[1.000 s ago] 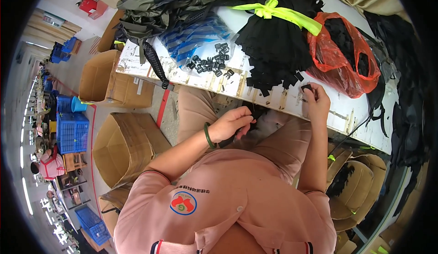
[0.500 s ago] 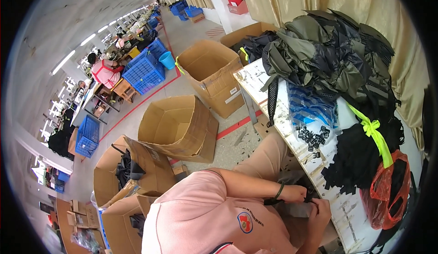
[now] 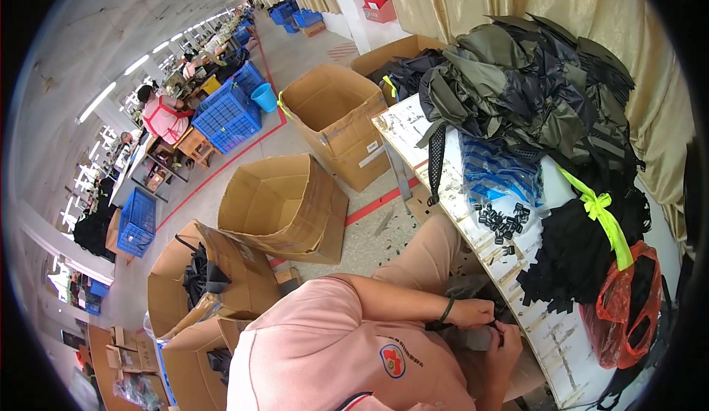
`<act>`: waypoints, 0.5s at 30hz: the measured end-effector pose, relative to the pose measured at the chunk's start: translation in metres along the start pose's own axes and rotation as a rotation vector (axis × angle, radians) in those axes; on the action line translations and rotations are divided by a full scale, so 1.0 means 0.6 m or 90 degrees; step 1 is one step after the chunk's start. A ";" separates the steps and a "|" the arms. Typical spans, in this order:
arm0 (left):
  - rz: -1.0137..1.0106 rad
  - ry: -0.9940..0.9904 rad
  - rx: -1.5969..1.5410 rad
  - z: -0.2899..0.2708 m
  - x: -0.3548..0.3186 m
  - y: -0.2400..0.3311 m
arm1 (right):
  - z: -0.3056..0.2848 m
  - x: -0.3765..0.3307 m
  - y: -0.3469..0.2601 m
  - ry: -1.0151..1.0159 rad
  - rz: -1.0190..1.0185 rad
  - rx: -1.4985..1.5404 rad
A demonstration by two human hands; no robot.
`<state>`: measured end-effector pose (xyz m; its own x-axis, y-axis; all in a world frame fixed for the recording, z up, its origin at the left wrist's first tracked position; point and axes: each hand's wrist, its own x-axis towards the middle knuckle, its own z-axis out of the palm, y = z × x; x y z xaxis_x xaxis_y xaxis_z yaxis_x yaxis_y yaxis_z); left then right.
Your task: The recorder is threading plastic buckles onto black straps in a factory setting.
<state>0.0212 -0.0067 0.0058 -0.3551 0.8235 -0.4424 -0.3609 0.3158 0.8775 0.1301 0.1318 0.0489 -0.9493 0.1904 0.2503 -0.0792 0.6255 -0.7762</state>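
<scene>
My left hand, with a dark band at its wrist, is closed by the table's near edge, its fingers pinching a small black piece. Close against it, my right hand pinches the same piece. Its exact kind is too small and too covered to make out. A dark strip shows beneath my left wrist. On the white worn table beside my hands lie small black plastic buckles on a clear and blue plastic bag, and a heap of black straps tied with a neon yellow ribbon.
A red plastic bag lies at the table's right. Dark green and black fabric pieces are piled at its far end. Open cardboard boxes stand to my left. Farther off are blue crates and a seated person.
The whole view has shifted slightly left. My hands stay together on the small black piece, with the right fingers drawn slightly closer to the left ones.
</scene>
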 end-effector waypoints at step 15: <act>0.027 -0.020 0.129 -0.002 0.002 -0.008 | -0.004 0.008 -0.003 -0.026 0.040 0.086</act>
<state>0.0213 -0.0076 0.0007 -0.3385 0.8509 -0.4017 -0.1643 0.3669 0.9157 0.1267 0.1335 0.0527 -0.9649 0.1939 0.1769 -0.0562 0.5055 -0.8610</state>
